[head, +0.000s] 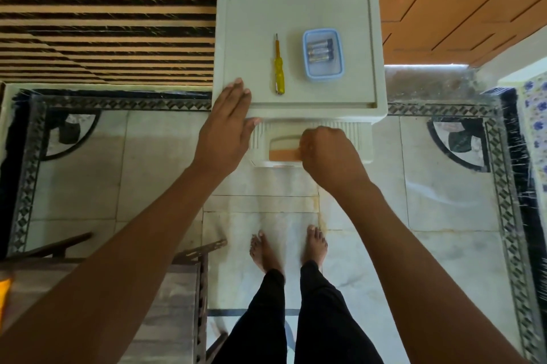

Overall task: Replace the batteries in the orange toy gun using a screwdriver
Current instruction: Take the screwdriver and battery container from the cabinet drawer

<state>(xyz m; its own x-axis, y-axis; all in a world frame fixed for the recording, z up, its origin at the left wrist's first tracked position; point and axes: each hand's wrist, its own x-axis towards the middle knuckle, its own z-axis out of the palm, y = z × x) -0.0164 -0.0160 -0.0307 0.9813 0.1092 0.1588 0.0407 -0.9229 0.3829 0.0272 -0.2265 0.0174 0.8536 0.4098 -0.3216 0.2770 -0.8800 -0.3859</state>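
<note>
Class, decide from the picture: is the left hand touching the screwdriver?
Apart. The head view shows the left hand flat on the cabinet top, with a strip of bare top between it and the screwdriver.

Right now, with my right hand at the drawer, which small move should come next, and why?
Probably pull the drawer handle outward a little. The right hand grips it, the left hand presses flat on the cabinet top, and something orange shows behind the handle. The screwdriver and batteries lie on top; no toy does.
</note>
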